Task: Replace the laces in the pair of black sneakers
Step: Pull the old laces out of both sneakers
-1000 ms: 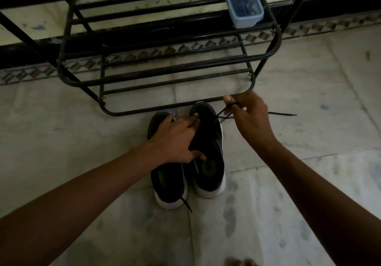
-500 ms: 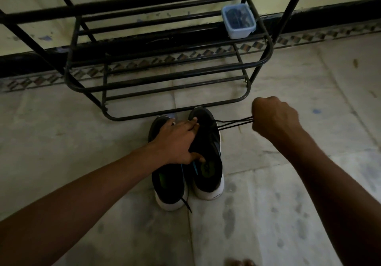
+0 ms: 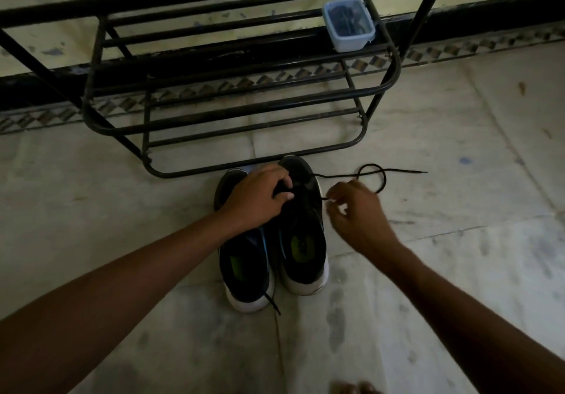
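Note:
Two black sneakers with white soles stand side by side on the floor, toes toward the rack. My left hand (image 3: 256, 198) grips the front of the right sneaker (image 3: 302, 241) with curled fingers. My right hand (image 3: 357, 216) is just right of that sneaker and pinches a short stretch of the black lace (image 3: 371, 176) at the shoe's edge. The rest of this lace runs out from the sneaker's front and lies in a loose loop on the floor, its tip pointing right. The left sneaker (image 3: 244, 268) has a lace end hanging over its heel.
A black metal shoe rack (image 3: 244, 100) stands right behind the sneakers, against a wall with a dark skirting. A pale blue plastic box (image 3: 348, 27) with dark contents sits on its right shelf end. Marble floor lies all around. Toes (image 3: 354, 389) show at the bottom edge.
My right hand, which had pulled the lace taut out to the right, has come back to the sneaker's side. The slack lace now lies looped on the floor. My left hand stayed on the sneaker.

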